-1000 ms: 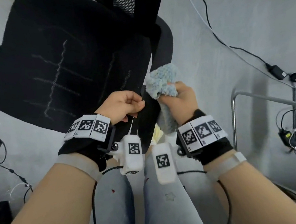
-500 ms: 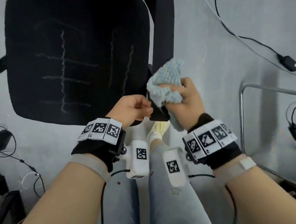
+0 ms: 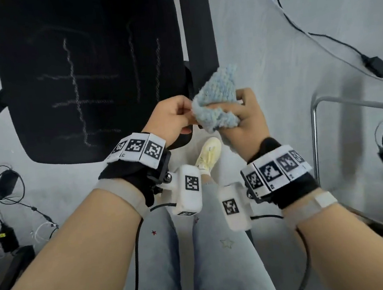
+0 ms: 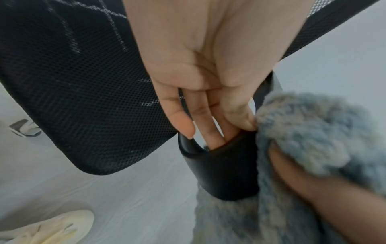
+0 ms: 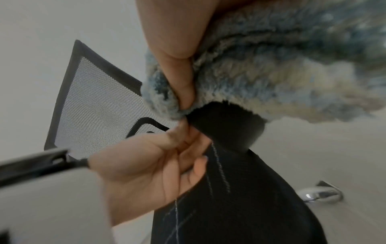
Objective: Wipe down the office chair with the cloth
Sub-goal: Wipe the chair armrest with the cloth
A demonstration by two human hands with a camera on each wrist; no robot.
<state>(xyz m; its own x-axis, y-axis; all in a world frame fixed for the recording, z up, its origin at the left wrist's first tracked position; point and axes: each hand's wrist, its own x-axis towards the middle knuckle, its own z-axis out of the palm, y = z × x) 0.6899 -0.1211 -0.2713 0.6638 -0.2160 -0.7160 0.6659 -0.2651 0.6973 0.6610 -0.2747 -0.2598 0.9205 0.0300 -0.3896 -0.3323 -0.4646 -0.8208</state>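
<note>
The black mesh office chair seat with pale stitching fills the upper left of the head view; its black armrest runs down the right side. A fluffy blue-grey cloth is bunched over the armrest's near end. My right hand grips the cloth, its thumb pressed into the pile. My left hand pinches the armrest tip, fingers tucked behind it and thumb against the cloth's edge. Most of the armrest end is hidden by cloth and hands.
A pale shoe stands on the grey floor below the hands. At the right is a chrome tube frame; cables and a power adapter lie beyond it, more cables at the left. The mesh backrest rises behind.
The chair has swung round so the seat sits squarer in view. Both hands stay at the armrest's end; my left fingers have closed up against the cloth's edge.
</note>
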